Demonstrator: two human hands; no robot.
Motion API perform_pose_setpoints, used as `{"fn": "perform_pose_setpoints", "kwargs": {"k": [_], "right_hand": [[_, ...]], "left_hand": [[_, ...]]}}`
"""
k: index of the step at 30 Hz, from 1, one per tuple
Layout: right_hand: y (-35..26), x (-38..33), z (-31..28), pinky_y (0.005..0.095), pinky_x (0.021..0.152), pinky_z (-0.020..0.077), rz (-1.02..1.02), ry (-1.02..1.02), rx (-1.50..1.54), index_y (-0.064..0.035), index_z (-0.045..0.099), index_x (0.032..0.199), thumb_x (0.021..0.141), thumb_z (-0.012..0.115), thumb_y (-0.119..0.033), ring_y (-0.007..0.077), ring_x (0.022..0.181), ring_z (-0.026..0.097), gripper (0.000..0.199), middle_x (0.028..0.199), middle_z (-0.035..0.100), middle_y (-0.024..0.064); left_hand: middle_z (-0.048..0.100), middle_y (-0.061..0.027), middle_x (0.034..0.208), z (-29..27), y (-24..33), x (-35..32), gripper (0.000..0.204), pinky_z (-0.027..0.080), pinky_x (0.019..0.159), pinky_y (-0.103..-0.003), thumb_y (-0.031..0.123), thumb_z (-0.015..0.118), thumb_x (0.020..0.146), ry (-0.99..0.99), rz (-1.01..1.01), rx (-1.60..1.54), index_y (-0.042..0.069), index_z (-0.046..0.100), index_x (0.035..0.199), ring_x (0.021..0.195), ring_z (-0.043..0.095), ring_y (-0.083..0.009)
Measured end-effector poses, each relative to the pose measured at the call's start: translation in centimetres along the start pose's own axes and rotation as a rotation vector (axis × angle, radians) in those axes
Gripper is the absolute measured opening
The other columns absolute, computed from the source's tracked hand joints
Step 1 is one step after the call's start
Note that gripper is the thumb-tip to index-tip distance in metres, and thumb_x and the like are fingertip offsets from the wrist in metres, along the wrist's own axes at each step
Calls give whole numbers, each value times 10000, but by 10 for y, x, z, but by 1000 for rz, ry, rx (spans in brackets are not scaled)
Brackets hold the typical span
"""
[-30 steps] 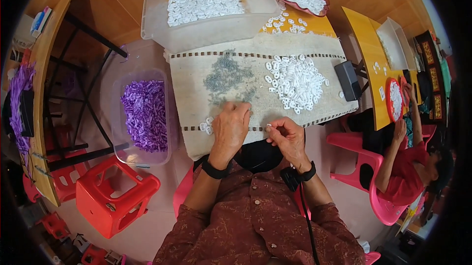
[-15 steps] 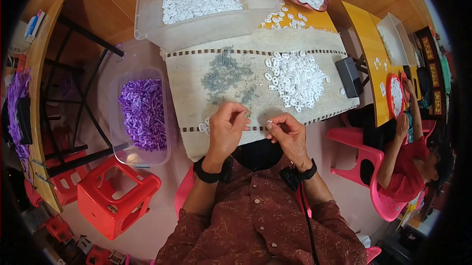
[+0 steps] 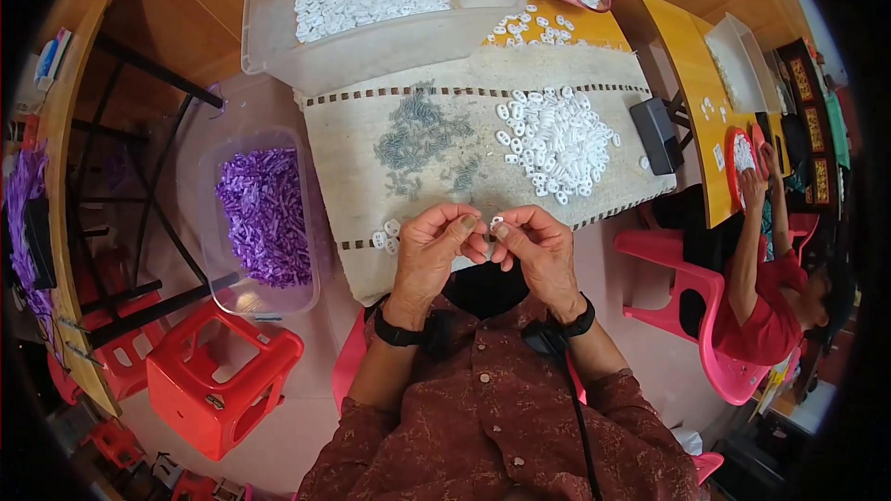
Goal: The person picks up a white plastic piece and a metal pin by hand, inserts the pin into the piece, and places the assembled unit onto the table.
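My left hand (image 3: 439, 243) and my right hand (image 3: 535, 246) meet over the table's near edge, fingertips almost touching. A small white oval piece with holes (image 3: 497, 221) is pinched between my right thumb and fingers. My left thumb and forefinger are pressed together beside it; whatever they hold is too small to make out. Beyond my hands lies a scattered heap of small grey metal-looking bits (image 3: 418, 134). To its right is a pile of white oval pieces (image 3: 561, 143). A few white pieces (image 3: 388, 235) lie just left of my left hand.
A clear bin of white pieces (image 3: 371, 66) stands at the back, beside a reddish dish (image 3: 605, 1). A black box (image 3: 657, 134) sits at the cloth's right edge. Left are a tub of purple pieces (image 3: 311, 287) and a red stool (image 3: 218, 380). A co-worker (image 3: 763, 306) sits at right.
My hands have come together; the right moved left with its white piece until its fingertips nearly meet the left's. The co-worker's hands have shifted over the red tray.
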State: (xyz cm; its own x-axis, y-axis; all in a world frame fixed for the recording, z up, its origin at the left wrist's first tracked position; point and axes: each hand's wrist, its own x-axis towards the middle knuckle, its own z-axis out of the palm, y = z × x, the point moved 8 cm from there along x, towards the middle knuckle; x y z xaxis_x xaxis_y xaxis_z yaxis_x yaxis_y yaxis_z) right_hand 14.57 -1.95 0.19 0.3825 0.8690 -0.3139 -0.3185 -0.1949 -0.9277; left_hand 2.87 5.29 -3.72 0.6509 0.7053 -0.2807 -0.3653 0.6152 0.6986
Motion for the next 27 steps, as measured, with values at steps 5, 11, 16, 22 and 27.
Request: {"fn": "perform_pose_setpoints", "kwargs": {"k": [5, 11, 16, 22, 27], "right_hand": [[2, 1, 2, 198, 532, 469, 7, 12, 22, 12, 624, 1011, 917, 617, -89, 78, 646, 603, 138, 783, 645, 44], [3, 2, 1, 195, 536, 470, -9, 20, 26, 13, 632, 1004, 912, 622, -78, 71, 646, 598, 130, 794, 654, 48], [3, 2, 1, 193, 533, 470, 1, 24, 11, 12, 636, 1005, 910, 622, -73, 66, 643, 596, 128, 788, 656, 45], [5, 2, 0, 191, 537, 470, 6, 17, 18, 9, 637, 1013, 912, 620, -73, 64, 644, 594, 131, 787, 655, 42], [6, 1, -1, 191, 538, 470, 6, 18, 16, 7, 637, 1017, 912, 621, -74, 62, 643, 594, 134, 786, 655, 43]], "left_hand": [[653, -73, 867, 2, -1, 0, 160, 518, 569, -252, 105, 587, 936, -5, 6, 31, -18, 627, 1030, 683, 610, -128], [653, -66, 828, 3, 1, 1, 138, 544, 579, -240, 76, 589, 931, -7, 36, 85, -25, 644, 1007, 680, 622, -109], [655, -70, 807, 3, -1, 1, 134, 546, 586, -239, 71, 589, 929, -8, 31, 95, -27, 647, 1000, 677, 624, -108], [656, -70, 802, 4, -1, 1, 133, 547, 591, -237, 66, 585, 930, -13, 37, 111, -30, 649, 996, 675, 623, -106], [658, -70, 806, 3, -2, 1, 135, 549, 592, -236, 68, 586, 930, -17, 30, 106, -32, 650, 994, 678, 626, -106]]}}
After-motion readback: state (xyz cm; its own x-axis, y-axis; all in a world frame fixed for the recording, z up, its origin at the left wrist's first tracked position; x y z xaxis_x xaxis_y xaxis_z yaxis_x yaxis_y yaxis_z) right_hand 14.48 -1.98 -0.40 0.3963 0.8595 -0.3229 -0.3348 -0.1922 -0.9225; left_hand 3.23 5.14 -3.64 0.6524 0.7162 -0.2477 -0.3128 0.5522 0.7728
